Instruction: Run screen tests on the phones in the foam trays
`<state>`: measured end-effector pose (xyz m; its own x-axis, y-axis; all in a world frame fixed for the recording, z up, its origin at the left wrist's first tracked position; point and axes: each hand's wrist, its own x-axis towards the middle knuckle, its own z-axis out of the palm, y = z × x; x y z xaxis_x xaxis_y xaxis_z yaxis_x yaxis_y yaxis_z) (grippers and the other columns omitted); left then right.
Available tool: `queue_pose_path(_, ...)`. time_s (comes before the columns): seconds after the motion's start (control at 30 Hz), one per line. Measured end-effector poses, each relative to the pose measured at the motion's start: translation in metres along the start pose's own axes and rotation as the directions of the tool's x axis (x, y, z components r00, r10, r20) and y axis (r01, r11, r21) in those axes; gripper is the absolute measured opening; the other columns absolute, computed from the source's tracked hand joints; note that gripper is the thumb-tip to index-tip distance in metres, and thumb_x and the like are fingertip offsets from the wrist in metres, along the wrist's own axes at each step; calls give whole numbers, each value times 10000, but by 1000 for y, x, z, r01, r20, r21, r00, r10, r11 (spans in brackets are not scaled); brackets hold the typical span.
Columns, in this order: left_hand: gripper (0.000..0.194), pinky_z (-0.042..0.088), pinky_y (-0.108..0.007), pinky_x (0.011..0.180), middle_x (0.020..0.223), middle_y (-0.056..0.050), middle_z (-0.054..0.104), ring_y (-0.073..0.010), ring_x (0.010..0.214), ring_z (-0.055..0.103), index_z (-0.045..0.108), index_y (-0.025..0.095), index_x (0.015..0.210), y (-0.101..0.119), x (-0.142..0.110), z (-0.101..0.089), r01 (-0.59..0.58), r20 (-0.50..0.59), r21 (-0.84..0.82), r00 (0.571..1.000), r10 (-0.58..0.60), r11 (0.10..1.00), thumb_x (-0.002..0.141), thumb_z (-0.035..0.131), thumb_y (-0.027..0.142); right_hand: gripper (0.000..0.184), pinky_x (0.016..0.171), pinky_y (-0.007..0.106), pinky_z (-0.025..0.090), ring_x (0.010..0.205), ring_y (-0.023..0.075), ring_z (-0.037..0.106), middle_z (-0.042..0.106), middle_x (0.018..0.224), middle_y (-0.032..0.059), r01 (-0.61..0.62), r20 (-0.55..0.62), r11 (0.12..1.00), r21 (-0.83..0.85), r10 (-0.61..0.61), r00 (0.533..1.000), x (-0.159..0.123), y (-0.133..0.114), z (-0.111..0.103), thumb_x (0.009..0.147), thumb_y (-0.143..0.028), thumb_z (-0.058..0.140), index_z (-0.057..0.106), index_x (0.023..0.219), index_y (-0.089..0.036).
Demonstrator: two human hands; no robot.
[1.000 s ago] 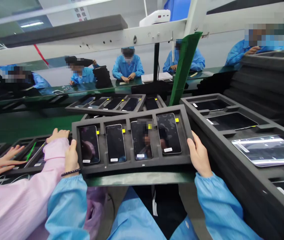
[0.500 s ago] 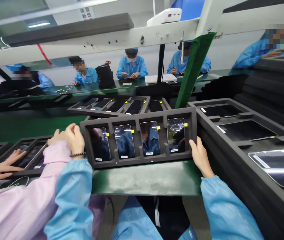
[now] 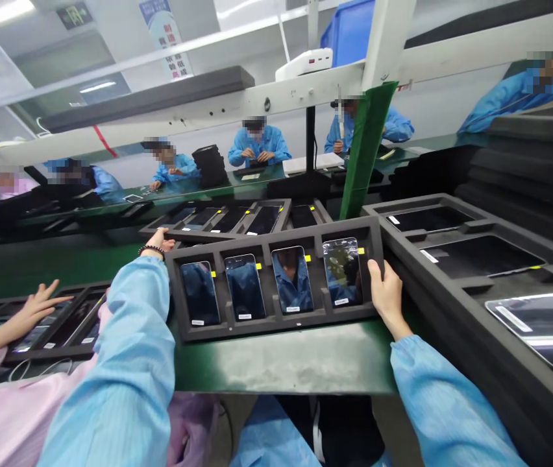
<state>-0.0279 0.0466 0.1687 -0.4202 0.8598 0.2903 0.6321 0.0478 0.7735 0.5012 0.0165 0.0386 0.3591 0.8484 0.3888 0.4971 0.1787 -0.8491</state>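
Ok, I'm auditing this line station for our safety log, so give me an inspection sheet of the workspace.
surface: green-topped bench, with foam trays lying on it
job's things: black foam tray holding four smartphones, with white labels on them and yellow tags beside them
clutter: stack of black foam trays at right
grippers: bare hands; right hand grips the tray's right edge, left hand is by its far left corner
cables: thin white cable near a co-worker's tray
surroundings: pink-sleeved co-worker's hand at left, blue-gowned workers across the line
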Motion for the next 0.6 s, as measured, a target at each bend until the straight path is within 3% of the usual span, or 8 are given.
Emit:
queue_pose_path(0.1,421,571,-427,910,1236,-101,615,-215,1072,628,583,154,1257,-17,-5,-1,258,-28,-115,964,-263,959,934,607,424,587,763,389,457,853,325,664,720,854,128,0,3,1000,-14,0,1000,1,3,0,849,-753,369,599,818,-213)
queue_pose_path(0.23,431,568,-433,916,1246,-102,610,-220,1081,624,580,157,1264,-42,-20,1,417,-54,-242,896,-441,876,936,600,436,599,743,377,456,824,314,666,719,839,118,-9,17,999,-31,10,1000,1,3,1,858,-751,358,614,846,-210)
queue_pose_path(0.37,450,566,-436,917,1262,-107,599,-222,1087,619,565,161,1285,-57,-36,8,414,-110,-327,876,-469,850,937,594,444,627,724,370,457,788,303,665,719,817,115,-21,27,999,-40,22,999,1,3,1,861,-767,349,626,858,-205)
queue_pose_path(0.6,456,574,-392,856,1198,-98,615,-194,1007,630,566,156,1263,-60,-44,14,404,-200,-364,846,-494,839,947,562,485,642,727,372,473,801,302,674,730,838,120,-17,63,998,-55,20,998,3,8,3,874,-777,348,638,861,-205)
